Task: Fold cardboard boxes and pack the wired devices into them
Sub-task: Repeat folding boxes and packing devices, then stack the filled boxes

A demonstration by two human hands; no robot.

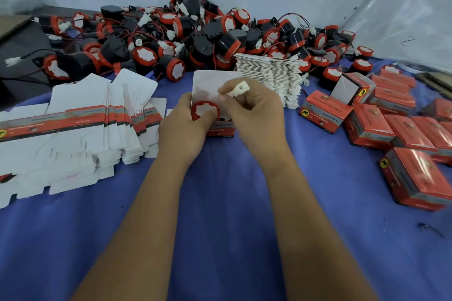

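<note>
Round red-rimmed device in left hand; blocky white connector between right hand fingers.

At twelve o'clock a pile of wired devices, too many to count. Two stacks of flat boxes at nine and one. About ten packed boxes at three.

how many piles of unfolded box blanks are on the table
2: a fanned heap on the left of the blue cloth, and a neat stack at centre, before the loose devices. More may be hidden behind them.
</note>
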